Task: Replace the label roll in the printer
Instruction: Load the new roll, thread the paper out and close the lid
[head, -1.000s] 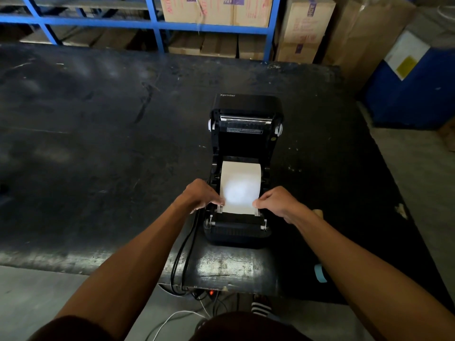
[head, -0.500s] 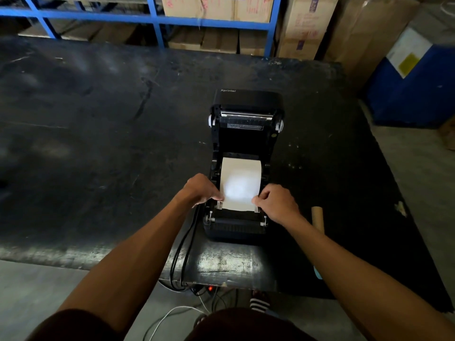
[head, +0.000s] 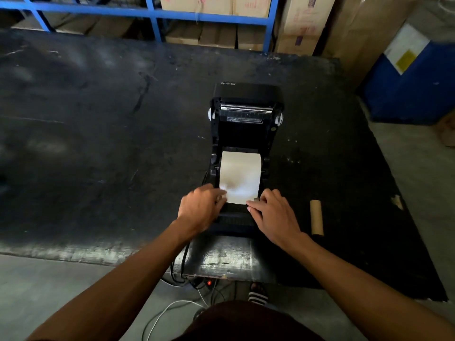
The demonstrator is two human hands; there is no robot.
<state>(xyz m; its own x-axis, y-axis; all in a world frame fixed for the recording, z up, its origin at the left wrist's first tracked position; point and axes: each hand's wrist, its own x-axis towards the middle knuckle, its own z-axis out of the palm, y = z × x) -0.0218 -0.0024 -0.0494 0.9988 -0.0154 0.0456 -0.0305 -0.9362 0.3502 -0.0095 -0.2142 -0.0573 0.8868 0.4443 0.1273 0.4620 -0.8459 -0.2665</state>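
Note:
The black printer [head: 246, 94] stands on the dark table with its lid raised towards the back. A white label roll [head: 240, 173] lies in its bay, and the paper's loose end is drawn forward to the front slot. My left hand [head: 200, 209], blurred, has its fingers curled on the paper's front left corner. My right hand [head: 274, 215] lies flat, fingers stretched, on the printer's front by the paper's right corner and a small guide tab [head: 256, 199]. An empty cardboard core [head: 316, 217] lies on the table to the right of the printer.
The black table [head: 98, 143] ends close to me, and cables [head: 182, 267] hang over its front edge to the floor. Behind it stand a blue rack [head: 152, 13] and cardboard boxes [head: 305, 20]. A blue drum [head: 413, 82] is at the right.
Both hands have slid slightly towards me along the printer's front. The right hand has flattened out from a pinch. The cardboard core, earlier hidden by my right arm, has come into view.

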